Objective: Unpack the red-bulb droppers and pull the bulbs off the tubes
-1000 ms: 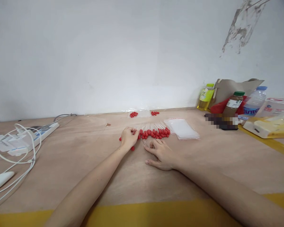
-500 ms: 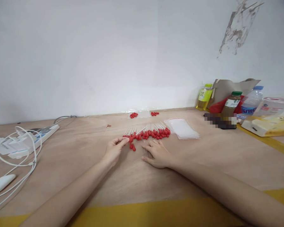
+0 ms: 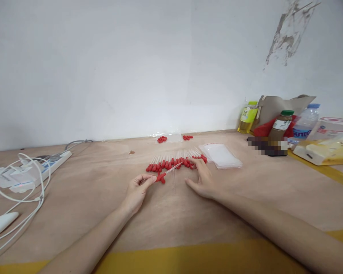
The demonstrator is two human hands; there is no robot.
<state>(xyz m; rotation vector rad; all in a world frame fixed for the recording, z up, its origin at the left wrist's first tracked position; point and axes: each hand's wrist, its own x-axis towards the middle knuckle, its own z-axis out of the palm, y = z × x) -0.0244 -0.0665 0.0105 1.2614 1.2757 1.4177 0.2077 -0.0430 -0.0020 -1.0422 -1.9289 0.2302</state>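
Red-bulb dropper (image 3: 166,174) pinched in left hand (image 3: 137,189); right hand (image 3: 203,178) open, touching dropper row (image 3: 171,164) on desk (image 3: 103,201), clear bags (image 3: 221,156) just beside.

Both forearms, lying at lower left and lower right of the frame, are showing bare from the frame edge to the left hand (image 3: 135,191) and right hand (image 3: 203,179); fingernails are appearing short, though blurred.

Head camera looks forward and down over the table (image 3: 74,213).
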